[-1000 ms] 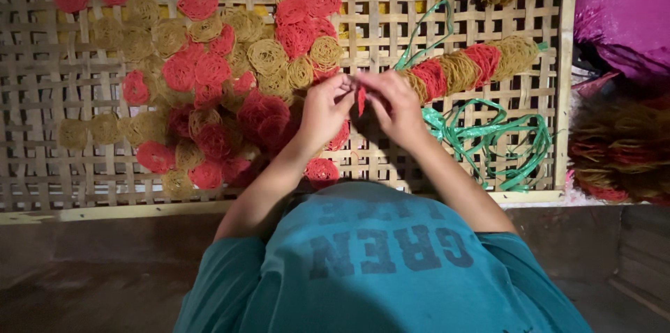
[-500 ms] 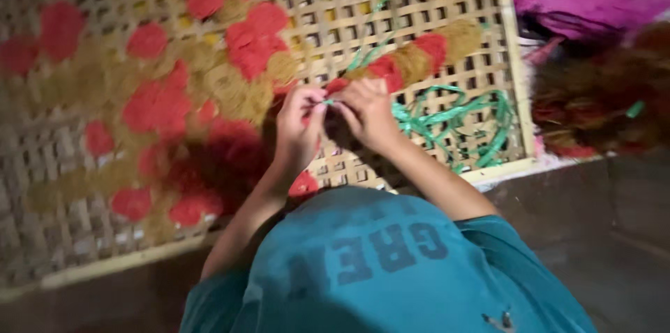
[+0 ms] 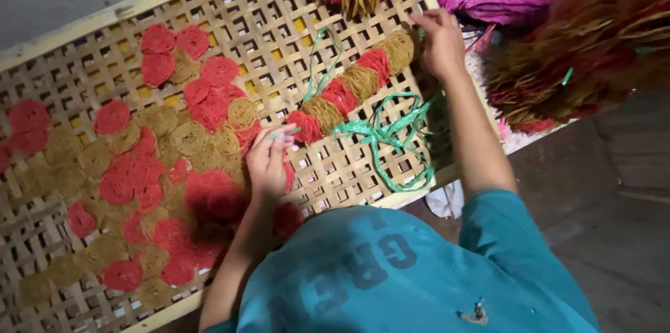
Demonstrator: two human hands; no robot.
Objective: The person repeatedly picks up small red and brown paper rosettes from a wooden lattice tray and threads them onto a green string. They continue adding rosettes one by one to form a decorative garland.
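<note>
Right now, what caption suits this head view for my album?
Left hand and right hand stretch a threaded string of discs over a woven tray.

The right hand (image 3: 441,43) left the left hand (image 3: 269,158), reaching the strung roll's (image 3: 352,89) far end.

One camera on my head looks steeply down from close above, over my teal shirt (image 3: 391,277) near, to the woven tray (image 3: 265,19) beyond.
</note>
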